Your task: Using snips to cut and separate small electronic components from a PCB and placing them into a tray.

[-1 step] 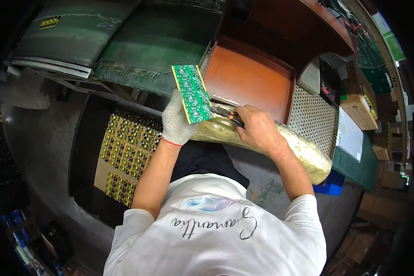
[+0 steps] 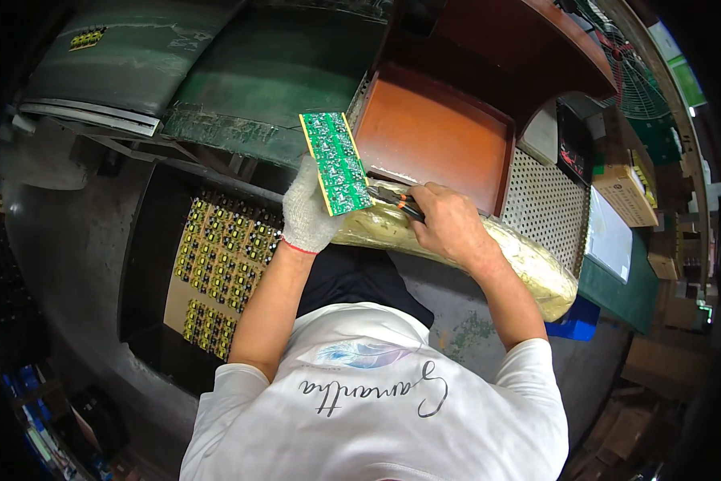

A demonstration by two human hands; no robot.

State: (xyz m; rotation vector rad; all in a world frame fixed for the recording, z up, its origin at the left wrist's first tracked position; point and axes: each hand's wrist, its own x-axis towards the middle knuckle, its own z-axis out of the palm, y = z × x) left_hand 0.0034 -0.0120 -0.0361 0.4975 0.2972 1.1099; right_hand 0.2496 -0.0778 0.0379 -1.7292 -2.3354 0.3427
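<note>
My left hand [image 2: 306, 210], in a white knit glove with a red cuff edge, grips a green circuit board panel [image 2: 335, 160] from beneath and along its left edge. The panel has yellowish side strips, and its face shows many small solder points. My bare right hand [image 2: 450, 220] is closed round cutting pliers [image 2: 406, 204] with black and orange handles. Their jaws reach the panel's lower right edge; whether they bite on it I cannot tell. Both hands are above a padded roll [image 2: 529, 268] wrapped in clear film over yellow material.
A black bin [image 2: 148, 264] at left holds several board panels [image 2: 224, 256] on cardboard. Ahead lie a green conveyor belt [image 2: 280, 72] with a board [image 2: 88, 38] at its far left, and an orange-brown tray [image 2: 440, 128]. Perforated metal [image 2: 545, 200], a carton [image 2: 625, 196] and a fan [image 2: 625, 72] are at right.
</note>
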